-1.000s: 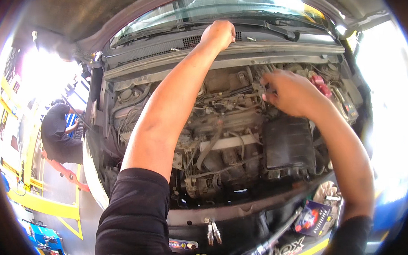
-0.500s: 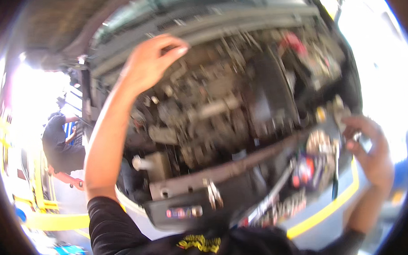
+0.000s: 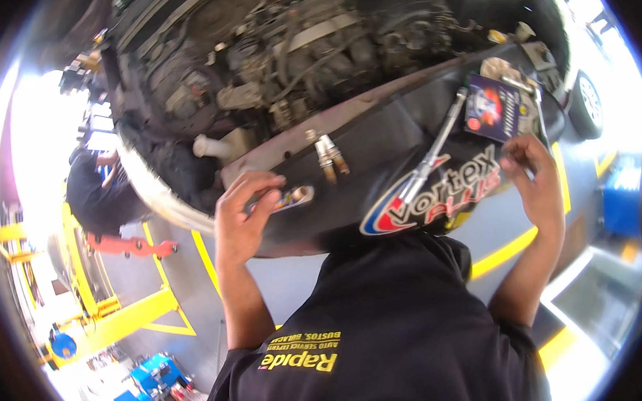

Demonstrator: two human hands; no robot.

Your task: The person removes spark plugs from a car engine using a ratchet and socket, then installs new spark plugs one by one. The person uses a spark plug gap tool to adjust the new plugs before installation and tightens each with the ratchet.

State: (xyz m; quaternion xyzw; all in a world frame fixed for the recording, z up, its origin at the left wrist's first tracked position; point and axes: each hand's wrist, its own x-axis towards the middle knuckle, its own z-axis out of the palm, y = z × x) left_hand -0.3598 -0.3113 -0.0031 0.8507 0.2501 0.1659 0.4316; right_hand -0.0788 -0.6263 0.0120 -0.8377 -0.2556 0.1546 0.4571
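Over the dark fender cover (image 3: 387, 135) at the front edge of an engine bay, my left hand (image 3: 244, 215) is open, thumb and forefinger apart, beside a small spark plug pack (image 3: 293, 199) that it partly hides. A pair of spark plugs (image 3: 328, 158) lies to the right of that pack. My right hand (image 3: 534, 176) is loosely curled, thumb and fingers apart, just below a dark printed box (image 3: 492, 107); nothing shows in its fingers. A ratchet with a long extension (image 3: 436, 144) lies slantwise left of the box.
The engine (image 3: 305, 58) fills the open bay beyond the cover. A light rag (image 3: 497, 67) and another metal tool (image 3: 539, 102) lie by the box. At the left a co-worker (image 3: 105, 193) bends near a red jack arm (image 3: 132, 245) and a yellow lift frame (image 3: 126, 321).
My view has tipped down, toward the cover and my shirt. The left hand has come back from above the engine to the small pack; the right hand has moved nearer the box.
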